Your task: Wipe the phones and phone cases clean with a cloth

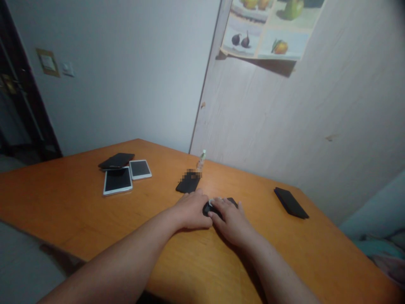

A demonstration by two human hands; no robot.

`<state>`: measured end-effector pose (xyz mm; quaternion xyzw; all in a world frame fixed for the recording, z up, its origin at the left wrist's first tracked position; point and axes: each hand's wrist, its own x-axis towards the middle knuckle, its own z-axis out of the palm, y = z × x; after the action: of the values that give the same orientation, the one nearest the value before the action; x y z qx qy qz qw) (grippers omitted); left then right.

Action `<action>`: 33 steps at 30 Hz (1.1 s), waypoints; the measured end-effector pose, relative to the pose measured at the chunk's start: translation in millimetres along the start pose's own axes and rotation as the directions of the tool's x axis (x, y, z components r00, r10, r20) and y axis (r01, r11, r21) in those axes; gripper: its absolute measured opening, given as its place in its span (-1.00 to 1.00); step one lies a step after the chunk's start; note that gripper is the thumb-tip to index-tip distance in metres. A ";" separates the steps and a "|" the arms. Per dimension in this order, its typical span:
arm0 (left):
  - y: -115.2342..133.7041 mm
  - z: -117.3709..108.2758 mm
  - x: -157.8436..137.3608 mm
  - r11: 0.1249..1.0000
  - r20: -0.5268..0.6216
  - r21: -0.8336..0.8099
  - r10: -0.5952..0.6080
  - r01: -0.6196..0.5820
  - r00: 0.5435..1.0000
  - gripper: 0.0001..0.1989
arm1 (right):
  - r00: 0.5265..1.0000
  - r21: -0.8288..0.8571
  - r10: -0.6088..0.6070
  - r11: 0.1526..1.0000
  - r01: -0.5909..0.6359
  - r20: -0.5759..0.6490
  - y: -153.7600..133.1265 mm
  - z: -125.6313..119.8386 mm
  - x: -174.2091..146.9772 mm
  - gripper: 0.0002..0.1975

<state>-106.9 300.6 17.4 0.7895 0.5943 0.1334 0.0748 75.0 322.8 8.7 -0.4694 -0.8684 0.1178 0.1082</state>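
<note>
On the orange-brown wooden table, a small dark item (232,202) lies between my two hands, its kind unclear and mostly covered. A pale bit (211,202) shows on it near my right fingertips. My left hand (193,210) is closed at the item's left end, its fingertips partly hidden. My right hand (230,219) lies over it from the right, thumb and fingers bent around its near side. Just beyond my left hand is a flat black case-like object (189,184), its far end blurred out.
Behind the case stands a small clear bottle (201,160) with a pale cap. At left lie two white-framed tablets (117,181) and a black flat case (117,161). Another dark flat case (291,203) is at right. The table (79,211) meets the wall at its far edge.
</note>
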 end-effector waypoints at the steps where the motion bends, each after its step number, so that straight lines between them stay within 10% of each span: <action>1: -0.6 0.6 0.1 1.000 -0.002 -0.003 0.001 -0.001 1.000 -0.63 | 1.000 -0.006 0.000 1.000 0.000 0.005 -0.6 -0.3 0.2 -0.58; 33: -2.7 3.1 1.4 0.996 0.020 -0.085 -0.019 0.021 1.000 -0.40 | 0.986 0.043 -0.140 0.990 0.137 0.087 -16.7 -9.4 -4.1 -0.43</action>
<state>-108.0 302.8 13.8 0.7809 0.5951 0.1503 0.1157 66.8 311.4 22.4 -0.3999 -0.9006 0.1471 0.0855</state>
